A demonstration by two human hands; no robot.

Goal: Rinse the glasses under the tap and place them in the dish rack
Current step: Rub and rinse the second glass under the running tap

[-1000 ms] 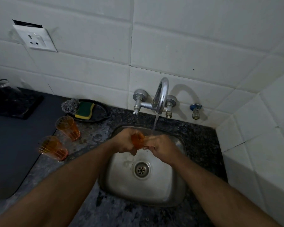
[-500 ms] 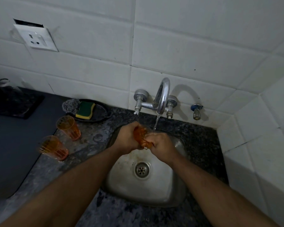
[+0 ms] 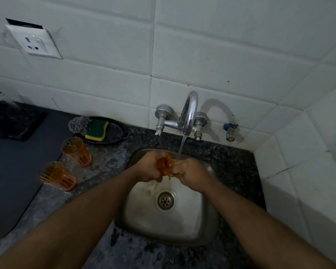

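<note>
While both my hands, left hand (image 3: 150, 167) and right hand (image 3: 190, 172), grip the wet orange glass (image 3: 164, 165), it looks slippery, so I'd hold its sides.

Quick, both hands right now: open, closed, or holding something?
Left hand: closed around the orange glass over the sink.
Right hand: gripping the same glass at its other end, under the tap stream.

Left of the sink (image 3: 206, 226), two orange glasses (image 3: 76, 151) block your worktop (image 3: 109, 158) path; the basin's front lies free.
</note>
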